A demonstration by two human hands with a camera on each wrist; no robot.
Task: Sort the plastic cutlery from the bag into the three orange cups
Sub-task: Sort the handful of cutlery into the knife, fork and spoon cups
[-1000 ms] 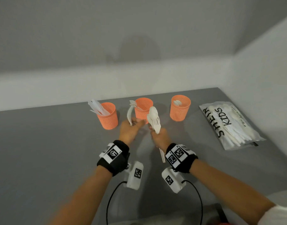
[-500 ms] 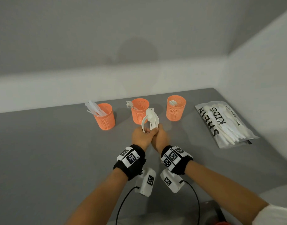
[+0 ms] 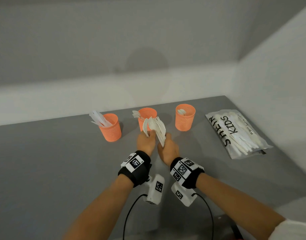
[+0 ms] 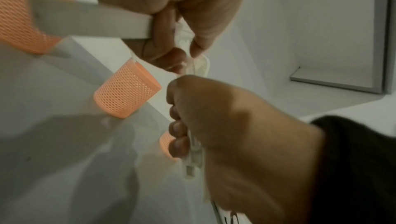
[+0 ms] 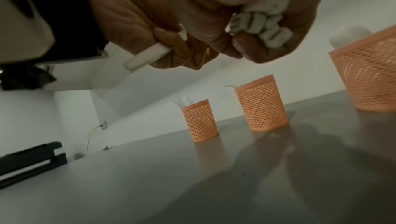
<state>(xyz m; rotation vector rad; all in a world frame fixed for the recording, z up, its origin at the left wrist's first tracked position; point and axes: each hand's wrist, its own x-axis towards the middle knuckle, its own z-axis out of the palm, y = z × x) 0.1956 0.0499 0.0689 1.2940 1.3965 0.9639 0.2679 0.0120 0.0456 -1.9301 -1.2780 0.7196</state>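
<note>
While three orange cups (image 3: 110, 128) (image 3: 147, 116) (image 3: 185, 118) stand in a row on the grey worktop (image 3: 44, 161) and the bag (image 3: 235, 134) lies to their right, the left hand (image 3: 146, 142) pinches one white piece (image 3: 145, 127) and the right hand (image 3: 167, 149) clasps a cutlery bundle (image 3: 160, 130) before the middle cup.

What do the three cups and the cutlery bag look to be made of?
Orange cups: likely rigid plastic mesh, matte, holes all over the walls. Bag: thin clear plastic film, glossy and crinkled, with white cutlery visible through it.
</note>
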